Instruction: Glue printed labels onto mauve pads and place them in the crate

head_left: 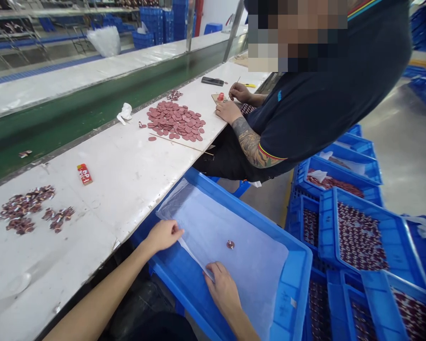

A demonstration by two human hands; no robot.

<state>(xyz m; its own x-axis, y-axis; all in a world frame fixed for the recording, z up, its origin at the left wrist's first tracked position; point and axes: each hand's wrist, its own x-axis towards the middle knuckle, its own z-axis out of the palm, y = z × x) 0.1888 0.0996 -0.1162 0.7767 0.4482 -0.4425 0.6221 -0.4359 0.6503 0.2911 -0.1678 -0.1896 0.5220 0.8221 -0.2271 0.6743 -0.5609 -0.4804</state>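
Observation:
A blue plastic crate (298, 265) rests in front of me, lined with a thin white sheet (241, 237). One small dark red piece (230, 244) lies on the sheet near its middle. My left hand (163, 235) pinches the sheet's near left edge. My right hand (223, 287) presses on the sheet's near edge, fingers bent over it.
A white worktable (128, 175) on the left carries a heap of red discs (175, 121), small dark pieces (28, 208) and a red packet (84, 174). A seated co-worker (305, 104) works at the table ahead. Stacked blue crates of red parts (358, 237) stand on the right.

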